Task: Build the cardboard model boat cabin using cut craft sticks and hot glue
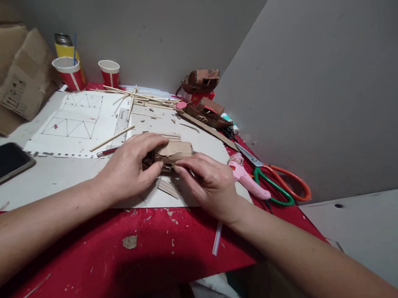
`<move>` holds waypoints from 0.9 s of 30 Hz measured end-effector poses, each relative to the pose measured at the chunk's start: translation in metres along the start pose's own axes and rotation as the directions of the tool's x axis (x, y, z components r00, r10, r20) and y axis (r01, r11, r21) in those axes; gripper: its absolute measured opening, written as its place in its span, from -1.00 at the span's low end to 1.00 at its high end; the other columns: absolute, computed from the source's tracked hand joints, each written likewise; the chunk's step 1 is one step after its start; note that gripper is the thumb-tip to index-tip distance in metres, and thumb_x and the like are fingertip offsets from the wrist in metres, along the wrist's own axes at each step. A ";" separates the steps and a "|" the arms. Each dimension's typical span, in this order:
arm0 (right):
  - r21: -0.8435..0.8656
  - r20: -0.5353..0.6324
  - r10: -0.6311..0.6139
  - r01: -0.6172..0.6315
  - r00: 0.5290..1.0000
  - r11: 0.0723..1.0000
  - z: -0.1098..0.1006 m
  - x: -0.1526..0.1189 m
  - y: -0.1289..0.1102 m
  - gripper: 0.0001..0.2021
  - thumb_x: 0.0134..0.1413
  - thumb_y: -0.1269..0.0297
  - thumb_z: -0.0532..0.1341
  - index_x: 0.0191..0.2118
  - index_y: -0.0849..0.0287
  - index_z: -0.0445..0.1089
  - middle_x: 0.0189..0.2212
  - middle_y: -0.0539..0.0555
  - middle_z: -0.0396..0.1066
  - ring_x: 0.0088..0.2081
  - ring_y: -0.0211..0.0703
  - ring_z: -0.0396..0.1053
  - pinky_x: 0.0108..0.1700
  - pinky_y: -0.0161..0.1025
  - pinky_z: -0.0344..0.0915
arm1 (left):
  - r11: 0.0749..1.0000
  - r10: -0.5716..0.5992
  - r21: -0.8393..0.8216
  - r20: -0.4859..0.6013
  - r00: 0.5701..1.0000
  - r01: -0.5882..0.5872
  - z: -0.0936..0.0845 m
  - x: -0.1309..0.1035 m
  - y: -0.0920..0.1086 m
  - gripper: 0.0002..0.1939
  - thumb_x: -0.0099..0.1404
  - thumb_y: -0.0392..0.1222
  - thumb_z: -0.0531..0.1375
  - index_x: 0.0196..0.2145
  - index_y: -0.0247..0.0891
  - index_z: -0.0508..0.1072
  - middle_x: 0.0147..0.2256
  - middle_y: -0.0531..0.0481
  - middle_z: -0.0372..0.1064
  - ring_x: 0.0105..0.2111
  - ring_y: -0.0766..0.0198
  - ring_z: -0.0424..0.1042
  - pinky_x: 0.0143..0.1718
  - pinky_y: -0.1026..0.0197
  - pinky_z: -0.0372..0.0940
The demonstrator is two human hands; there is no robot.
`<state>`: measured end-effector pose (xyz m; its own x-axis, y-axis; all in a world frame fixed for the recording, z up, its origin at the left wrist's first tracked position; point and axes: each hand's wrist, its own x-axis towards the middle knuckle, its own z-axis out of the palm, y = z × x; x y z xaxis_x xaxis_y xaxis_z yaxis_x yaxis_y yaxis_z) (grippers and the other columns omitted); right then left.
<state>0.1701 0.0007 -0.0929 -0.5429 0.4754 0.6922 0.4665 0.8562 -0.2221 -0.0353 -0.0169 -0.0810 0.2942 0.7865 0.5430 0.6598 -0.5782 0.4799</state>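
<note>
Fingers of the left hand (128, 164) curl over the left end of a small brown cardboard model (178, 149), index along its top and thumb pressed to its front, gripping it; the model sits at the centre of the frame. Thumb and index of the right hand (212, 177) are pinched together at its front edge; whether they hold a sliver there cannot be told.

Just below the hands lies a ridged strip (168, 189), and the white board (63, 173) ends close under them. Scrap-strewn red tablecloth (91, 252) gives room toward the lower edge. At right, room is tighter: a pink glue gun (249, 181) lies just beside the right hand, then scissors (262, 165), then a grey wall (332, 93).

Both forearms reach in from the lower corners, wrists low, palms turned inward.

The left hand hides the model's left end, and its front is dark and hard to make out. A pencil (107, 151) runs partly behind that hand. The left edge cuts off a smartphone (8, 163) and a cardboard box (25, 82).
</note>
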 end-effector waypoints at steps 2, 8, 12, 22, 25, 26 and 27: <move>-0.011 0.001 0.000 0.000 1.000 1.000 0.000 0.000 0.000 -0.90 0.27 0.42 0.16 -0.23 0.19 0.43 -0.40 0.11 0.50 -0.38 -0.16 0.44 -0.33 -0.24 0.39 | 1.000 -0.012 -0.008 0.007 1.000 0.012 0.001 0.000 0.000 -0.60 0.21 -0.34 0.14 0.02 -0.35 0.43 0.02 -0.19 0.47 0.03 0.08 0.42 0.09 0.04 0.30; -0.050 0.053 0.036 -0.033 0.998 0.998 0.000 0.001 -0.001 -0.85 0.29 0.39 0.12 -0.22 0.20 0.45 -0.40 0.14 0.50 -0.38 -0.13 0.44 -0.33 -0.21 0.38 | 1.000 0.003 -0.004 -0.008 1.000 -0.003 0.003 0.000 -0.002 -0.59 0.21 -0.34 0.13 0.03 -0.33 0.42 0.02 -0.18 0.46 0.05 0.07 0.41 0.11 0.00 0.28; -0.064 0.049 0.033 -0.030 0.998 0.998 0.000 0.001 -0.002 -0.86 0.29 0.39 0.12 -0.19 0.15 0.44 -0.37 0.11 0.52 -0.35 -0.15 0.45 -0.29 -0.23 0.38 | 1.000 -0.002 -0.015 -0.006 1.000 0.002 0.004 -0.001 -0.004 -0.58 0.21 -0.35 0.13 0.04 -0.31 0.41 0.03 -0.18 0.45 0.06 0.06 0.40 0.11 -0.01 0.28; -0.156 0.064 -0.012 0.022 0.998 0.987 0.003 0.002 -0.006 -0.87 0.28 0.41 0.14 -0.23 0.23 0.45 -0.39 0.15 0.52 -0.37 -0.12 0.46 -0.32 -0.24 0.36 | 0.999 0.054 0.002 -0.008 0.999 -0.054 0.007 -0.005 -0.006 -0.59 0.24 -0.35 0.13 0.06 -0.41 0.39 0.05 -0.26 0.42 0.09 0.05 0.36 0.15 -0.01 0.24; -0.120 0.050 -0.007 0.013 0.999 0.993 0.001 0.002 -0.007 -0.88 0.28 0.40 0.15 -0.21 0.17 0.45 -0.37 0.12 0.53 -0.35 -0.14 0.46 -0.31 -0.25 0.38 | 0.998 0.059 0.037 -0.020 0.998 -0.058 0.007 -0.007 -0.006 -0.54 0.24 -0.34 0.14 0.10 -0.39 0.35 0.10 -0.28 0.37 0.14 0.03 0.31 0.17 -0.05 0.22; -0.091 0.041 0.001 0.003 0.999 0.996 -0.001 0.002 -0.007 -0.88 0.27 0.41 0.15 -0.19 0.16 0.44 -0.36 0.12 0.54 -0.34 -0.15 0.47 -0.30 -0.24 0.39 | 0.997 0.064 0.056 -0.039 0.997 -0.061 0.006 -0.008 -0.005 -0.53 0.24 -0.33 0.15 0.12 -0.37 0.33 0.12 -0.29 0.34 0.17 0.01 0.28 0.18 -0.07 0.20; -0.057 0.027 0.016 -0.015 0.999 0.998 -0.004 0.003 -0.009 -0.88 0.26 0.42 0.16 -0.19 0.15 0.44 -0.35 0.12 0.54 -0.34 -0.15 0.47 -0.30 -0.24 0.39 | 0.995 0.075 0.077 -0.068 0.995 -0.070 0.004 -0.009 -0.002 -0.52 0.24 -0.32 0.15 0.13 -0.34 0.32 0.13 -0.29 0.33 0.18 0.00 0.27 0.19 -0.10 0.19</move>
<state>0.1671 -0.0062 -0.0863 -0.5541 0.4946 0.6696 0.5133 0.8363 -0.1929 -0.0366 -0.0219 -0.0901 0.2956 0.7243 0.6229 0.6892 -0.6132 0.3860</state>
